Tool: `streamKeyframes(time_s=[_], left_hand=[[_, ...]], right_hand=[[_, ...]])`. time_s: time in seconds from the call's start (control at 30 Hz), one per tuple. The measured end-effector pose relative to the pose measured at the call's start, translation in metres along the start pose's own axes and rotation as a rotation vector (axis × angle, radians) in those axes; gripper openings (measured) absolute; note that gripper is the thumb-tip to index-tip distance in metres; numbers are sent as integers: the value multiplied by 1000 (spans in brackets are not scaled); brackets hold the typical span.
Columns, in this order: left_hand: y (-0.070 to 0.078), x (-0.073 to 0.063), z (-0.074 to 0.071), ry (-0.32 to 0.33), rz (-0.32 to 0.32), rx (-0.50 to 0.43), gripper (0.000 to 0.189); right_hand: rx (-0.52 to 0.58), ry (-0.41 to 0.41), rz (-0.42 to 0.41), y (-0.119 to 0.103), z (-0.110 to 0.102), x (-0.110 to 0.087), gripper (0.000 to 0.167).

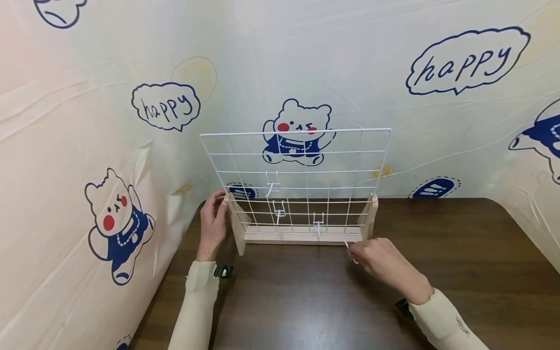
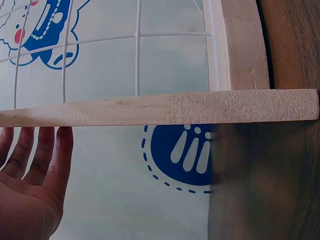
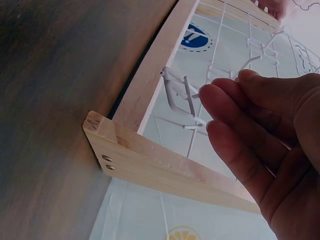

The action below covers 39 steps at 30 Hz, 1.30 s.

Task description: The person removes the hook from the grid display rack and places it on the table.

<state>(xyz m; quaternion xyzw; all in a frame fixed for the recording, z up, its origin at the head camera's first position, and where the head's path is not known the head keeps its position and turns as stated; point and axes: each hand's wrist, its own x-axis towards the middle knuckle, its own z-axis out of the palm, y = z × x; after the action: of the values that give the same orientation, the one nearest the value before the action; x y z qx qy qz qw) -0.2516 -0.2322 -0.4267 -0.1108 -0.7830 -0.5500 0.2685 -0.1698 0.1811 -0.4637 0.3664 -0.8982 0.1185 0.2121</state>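
Observation:
A white wire grid rack (image 1: 306, 153) stands on the table in a pale wooden frame. My left hand (image 1: 213, 218) is at the upper end of the left wooden side panel (image 1: 238, 226); in the left wrist view its straight fingers (image 2: 57, 165) touch the panel's outer face. My right hand (image 1: 385, 262) pinches a white wire hook (image 3: 177, 95) in front of the rack's lower right corner. Fingers partly cover this hook in the right wrist view. Similar hooks hang on the grid: an upper hook (image 1: 272, 187), a middle hook (image 1: 279, 213) and a lower hook (image 1: 318, 224).
The dark brown wooden table (image 1: 306, 301) extends in front of the rack and to its right. A pale printed cloth (image 1: 372, 63) with bears and "happy" bubbles hangs behind and at the sides. The right wooden side panel (image 1: 371, 214) rises behind my right hand.

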Motion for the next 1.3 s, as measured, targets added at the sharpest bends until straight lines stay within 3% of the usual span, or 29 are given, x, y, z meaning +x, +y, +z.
streamKeyframes(time_s=[0.37, 1.3], left_hand=[[2, 0, -1, -12, -8, -7, 30], [6, -2, 0, -10, 4, 15, 30]], right_hand=[[10, -75, 22, 1, 7, -1, 24], [-15, -126, 48, 3, 23, -5, 25]])
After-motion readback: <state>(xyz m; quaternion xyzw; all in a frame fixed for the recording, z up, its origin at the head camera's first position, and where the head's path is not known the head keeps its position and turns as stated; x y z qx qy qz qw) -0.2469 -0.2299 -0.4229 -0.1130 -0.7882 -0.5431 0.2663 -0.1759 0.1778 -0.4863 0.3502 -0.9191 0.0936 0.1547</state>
